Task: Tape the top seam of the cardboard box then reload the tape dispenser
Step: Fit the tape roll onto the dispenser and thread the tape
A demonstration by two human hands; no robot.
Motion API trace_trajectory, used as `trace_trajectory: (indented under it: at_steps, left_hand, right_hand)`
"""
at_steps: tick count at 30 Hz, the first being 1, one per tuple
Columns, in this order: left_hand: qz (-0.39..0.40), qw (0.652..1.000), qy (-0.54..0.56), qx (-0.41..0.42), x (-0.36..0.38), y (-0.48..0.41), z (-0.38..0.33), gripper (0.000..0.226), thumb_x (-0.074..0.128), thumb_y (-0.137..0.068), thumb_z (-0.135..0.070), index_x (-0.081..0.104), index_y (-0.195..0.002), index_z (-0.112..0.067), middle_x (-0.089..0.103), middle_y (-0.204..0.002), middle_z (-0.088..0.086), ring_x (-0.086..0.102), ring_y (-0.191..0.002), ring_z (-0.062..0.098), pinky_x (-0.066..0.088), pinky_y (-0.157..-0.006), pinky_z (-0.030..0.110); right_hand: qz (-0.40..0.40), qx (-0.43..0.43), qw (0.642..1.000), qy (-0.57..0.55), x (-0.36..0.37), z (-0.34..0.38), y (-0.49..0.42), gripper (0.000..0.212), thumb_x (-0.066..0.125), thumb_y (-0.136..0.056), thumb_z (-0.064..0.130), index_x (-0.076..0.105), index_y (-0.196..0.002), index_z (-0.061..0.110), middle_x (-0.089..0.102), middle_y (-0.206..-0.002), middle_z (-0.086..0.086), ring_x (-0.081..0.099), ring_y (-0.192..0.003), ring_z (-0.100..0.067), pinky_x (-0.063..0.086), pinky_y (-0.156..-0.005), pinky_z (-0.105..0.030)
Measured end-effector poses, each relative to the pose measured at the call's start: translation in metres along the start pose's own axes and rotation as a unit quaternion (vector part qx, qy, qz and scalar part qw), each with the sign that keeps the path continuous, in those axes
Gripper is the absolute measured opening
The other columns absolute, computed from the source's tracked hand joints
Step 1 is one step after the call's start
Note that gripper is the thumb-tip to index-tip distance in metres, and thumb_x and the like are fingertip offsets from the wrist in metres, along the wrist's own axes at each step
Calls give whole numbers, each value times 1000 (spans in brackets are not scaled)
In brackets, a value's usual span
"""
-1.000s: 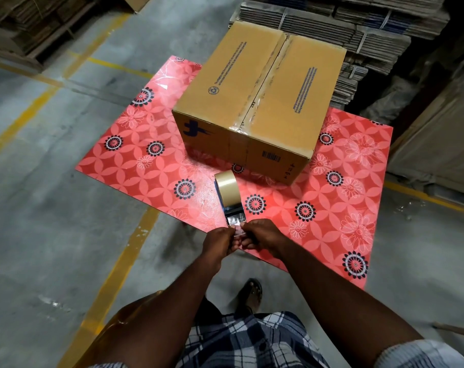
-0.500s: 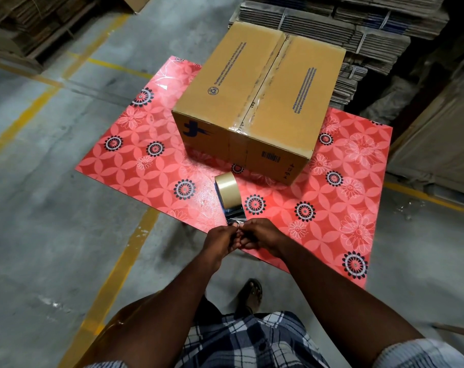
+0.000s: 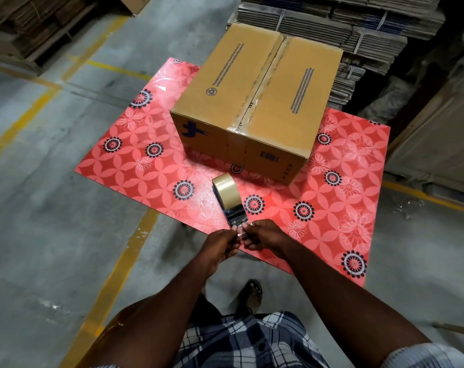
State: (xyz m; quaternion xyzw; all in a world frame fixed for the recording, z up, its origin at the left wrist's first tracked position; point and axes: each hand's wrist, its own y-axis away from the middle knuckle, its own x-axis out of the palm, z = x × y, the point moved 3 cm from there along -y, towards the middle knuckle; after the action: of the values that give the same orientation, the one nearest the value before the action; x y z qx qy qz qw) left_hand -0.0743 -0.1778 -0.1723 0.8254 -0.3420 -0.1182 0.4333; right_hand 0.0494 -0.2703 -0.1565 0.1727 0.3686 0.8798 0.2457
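A closed cardboard box (image 3: 254, 102) stands on a red flowered table (image 3: 146, 166), with clear tape running along its top seam and down the near side. In front of it lies a tape dispenser (image 3: 232, 208) carrying a tan tape roll (image 3: 226, 191). My left hand (image 3: 220, 248) and my right hand (image 3: 265, 236) meet at the dispenser's near end. Both pinch the clear free end of the tape (image 3: 240, 231) between fingertips.
Stacks of flattened cardboard (image 3: 358, 30) rise behind the box and along the right side. More cardboard sits on a pallet (image 3: 26, 35) at the far left. Yellow lines (image 3: 114, 274) cross the concrete floor. My sandalled foot (image 3: 250, 293) shows below the table edge.
Both hands stay at the dispenser's near end; the fingers have shifted slightly on the tape end. The box and dispenser have not moved.
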Motion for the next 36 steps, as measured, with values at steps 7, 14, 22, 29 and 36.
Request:
trace_trajectory:
  at_steps: [7,14,22,29,36]
  left_hand:
    - [8,997,-74,25,8,-1,-3,17,59,-94,-19,71,-83,-16,68,-75,7,61,-60,13,53,-54,18]
    - [-68,990,-92,84,4,-8,-16,16,61,-91,-13,63,-106,-12,70,-85,10,65,-72,22,56,-64,34]
    - [-24,962,-238,133,32,-9,-27,25,63,-89,-18,61,-114,-16,71,-112,10,67,-104,30,54,-95,50]
    - [18,938,-307,162,47,-8,-39,41,64,-89,-10,57,-129,-7,67,-124,11,63,-115,24,51,-92,31]
    - [110,905,-367,186,60,-9,-38,48,66,-87,-9,54,-134,-8,63,-133,11,59,-124,22,46,-106,36]
  right_hand:
    - [-85,-30,995,-31,-9,-4,-3,7,60,-94,5,62,-92,-1,64,-64,-12,58,-43,-12,53,-43,-23]
    - [-204,-40,977,-35,-36,-4,-10,19,62,-91,2,61,-73,7,62,-60,-14,54,-43,-16,48,-43,-24]
    - [-216,-35,968,-125,-52,7,-11,8,56,-94,4,64,-92,3,64,-76,-20,63,-60,-26,50,-48,-25]
    - [-264,-31,939,-218,-56,10,-12,15,45,-97,-3,56,-93,7,66,-79,-14,68,-50,-12,57,-50,-23]
    - [-327,-42,901,-283,-61,1,-6,26,35,-95,-4,53,-83,11,61,-75,-11,66,-53,-17,56,-52,-25]
